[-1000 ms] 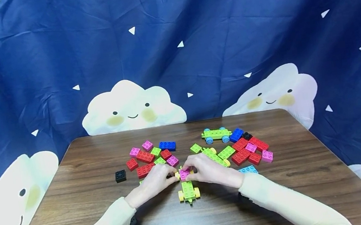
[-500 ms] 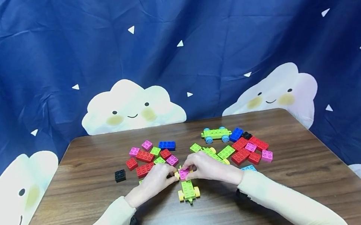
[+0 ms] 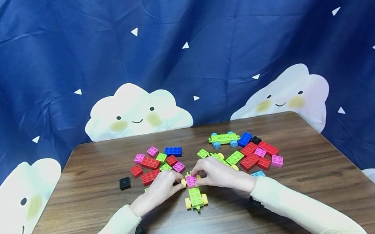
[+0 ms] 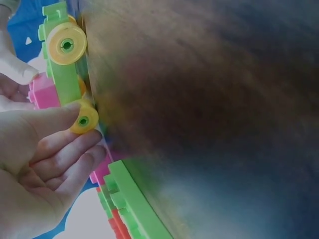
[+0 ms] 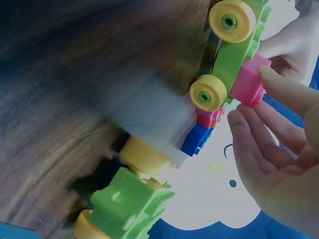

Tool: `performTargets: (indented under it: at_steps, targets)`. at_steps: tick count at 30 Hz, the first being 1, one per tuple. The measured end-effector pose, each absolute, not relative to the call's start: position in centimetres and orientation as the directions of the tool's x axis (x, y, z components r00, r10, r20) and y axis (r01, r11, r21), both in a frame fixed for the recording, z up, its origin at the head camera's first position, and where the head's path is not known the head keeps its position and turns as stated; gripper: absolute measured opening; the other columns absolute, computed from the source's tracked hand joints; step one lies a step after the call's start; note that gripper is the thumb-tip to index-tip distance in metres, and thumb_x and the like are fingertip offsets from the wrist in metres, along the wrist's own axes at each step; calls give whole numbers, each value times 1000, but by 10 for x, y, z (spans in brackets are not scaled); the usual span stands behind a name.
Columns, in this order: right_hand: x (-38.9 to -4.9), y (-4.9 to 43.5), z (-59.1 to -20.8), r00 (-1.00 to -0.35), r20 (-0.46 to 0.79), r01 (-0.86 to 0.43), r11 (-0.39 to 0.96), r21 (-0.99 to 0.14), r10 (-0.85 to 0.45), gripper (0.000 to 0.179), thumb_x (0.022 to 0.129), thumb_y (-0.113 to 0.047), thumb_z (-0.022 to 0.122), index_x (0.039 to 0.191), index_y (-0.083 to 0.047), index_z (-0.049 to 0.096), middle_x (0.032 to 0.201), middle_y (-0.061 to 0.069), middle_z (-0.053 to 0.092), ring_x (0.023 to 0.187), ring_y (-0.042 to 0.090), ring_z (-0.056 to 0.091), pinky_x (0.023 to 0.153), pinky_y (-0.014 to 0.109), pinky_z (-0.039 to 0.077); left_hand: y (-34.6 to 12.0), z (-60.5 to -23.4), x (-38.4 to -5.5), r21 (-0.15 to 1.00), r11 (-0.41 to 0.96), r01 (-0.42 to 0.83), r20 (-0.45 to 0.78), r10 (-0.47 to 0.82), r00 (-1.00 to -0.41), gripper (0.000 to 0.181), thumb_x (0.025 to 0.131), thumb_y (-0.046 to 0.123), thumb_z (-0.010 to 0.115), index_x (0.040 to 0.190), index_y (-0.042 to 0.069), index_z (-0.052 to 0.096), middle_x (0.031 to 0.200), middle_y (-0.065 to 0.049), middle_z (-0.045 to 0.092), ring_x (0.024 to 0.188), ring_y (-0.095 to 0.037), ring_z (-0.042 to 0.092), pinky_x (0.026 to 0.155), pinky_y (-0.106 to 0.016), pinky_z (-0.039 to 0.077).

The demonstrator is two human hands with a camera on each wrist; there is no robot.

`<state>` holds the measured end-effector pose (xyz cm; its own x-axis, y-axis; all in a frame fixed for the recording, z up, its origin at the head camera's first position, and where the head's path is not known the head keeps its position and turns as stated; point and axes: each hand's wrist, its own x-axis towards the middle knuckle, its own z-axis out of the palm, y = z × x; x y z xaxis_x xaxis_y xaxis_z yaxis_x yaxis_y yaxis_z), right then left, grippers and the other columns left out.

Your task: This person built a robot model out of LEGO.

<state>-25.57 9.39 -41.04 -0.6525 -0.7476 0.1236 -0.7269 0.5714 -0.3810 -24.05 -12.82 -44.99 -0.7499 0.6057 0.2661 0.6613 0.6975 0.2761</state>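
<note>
A green wheeled base [image 3: 195, 198] with yellow wheels lies lengthwise before me at the middle of the table. On its far end sits a pink brick [image 3: 191, 181], seated against the studs in the right wrist view [image 5: 249, 79]. My left hand [image 3: 160, 184] pinches the far left yellow wheel [image 4: 84, 120] between thumb and fingers. From the other side, my right hand [image 3: 217, 174] holds the pink brick, its thumb on one edge and its fingertips at another. The base's far right wheel is mostly hidden behind that hand in the head view.
Several red, pink and green bricks lie left, near a blue brick [image 3: 173, 151] and a black brick [image 3: 124, 183]. Right of centre are another yellow-wheeled green base [image 3: 217, 155], a blue-wheeled base [image 3: 224, 139], a red brick [image 3: 250, 161] and a light blue brick [image 3: 258, 174].
My right fingers have shifted slightly, and more of the pink brick's top shows. The left hand and the wheeled base stay where they were.
</note>
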Motion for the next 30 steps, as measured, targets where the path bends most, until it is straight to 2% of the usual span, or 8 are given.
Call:
performTargets:
  at_steps: [4, 9, 18, 30]
  targets:
    - [-256, 96, -411, -687, 123, -686, 583, -435, -716, 26, 84, -24, 80, 105, -8, 77, 98, 4, 76, 87, 14, 68, 75, 24, 55, -127, -452, -239, 257, 691, 675, 304, 606, -735, 7, 86, 17, 76, 83, 11, 74, 74, 2, 71, 69, -13, 64, 65, -26, 51]
    - [-258, 99, -412, -697, 138, -669, 569, -478, -704, 26, 83, -23, 80, 104, -8, 77, 97, 4, 76, 86, 14, 69, 75, 28, 58, -125, -452, -239, 219, 695, 685, 342, 603, -721, 7, 86, 17, 77, 82, 11, 74, 73, 1, 71, 68, -14, 64, 65, -27, 52]
    - [-256, 95, -411, -707, 142, -672, 595, -442, -693, 26, 82, -21, 81, 103, -7, 77, 94, 3, 75, 80, 13, 64, 68, 17, 49, -125, -447, -240, 229, 704, 672, 310, 602, -736, 8, 86, 16, 76, 82, 10, 73, 73, 0, 71, 68, -13, 63, 64, -27, 52]
    - [-255, 91, -413, -701, 123, -677, 603, -421, -702, 24, 82, -20, 81, 102, -6, 76, 95, 5, 74, 82, 15, 66, 69, 18, 50, -126, -451, -239, 237, 710, 663, 292, 599, -746, 9, 85, 13, 76, 79, 10, 71, 70, 1, 68, 65, -10, 59, 61, -24, 48]
